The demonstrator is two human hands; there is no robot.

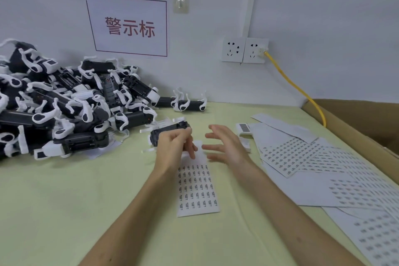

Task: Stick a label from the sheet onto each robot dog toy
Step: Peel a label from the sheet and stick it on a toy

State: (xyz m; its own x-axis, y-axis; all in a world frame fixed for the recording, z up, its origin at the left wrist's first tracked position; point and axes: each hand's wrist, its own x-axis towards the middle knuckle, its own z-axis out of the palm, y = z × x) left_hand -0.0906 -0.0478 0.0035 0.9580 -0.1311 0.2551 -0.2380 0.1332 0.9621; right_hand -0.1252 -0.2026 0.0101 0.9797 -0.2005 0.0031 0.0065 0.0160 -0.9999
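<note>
- While the left hand [176, 143] grips a black and white toy dog [167, 133] just above the label sheet [197, 188], the right hand [226, 146] hovers beside it, fingers spread, holding nothing.
- Left of the sheet lies a pile of toy dogs [56, 106]; right of it, more sheets [319, 164].
- A cardboard box [354, 119] sits beyond those sheets, cut off by the frame, its contents out of sight.
- The print on the labels is too small to read.
</note>
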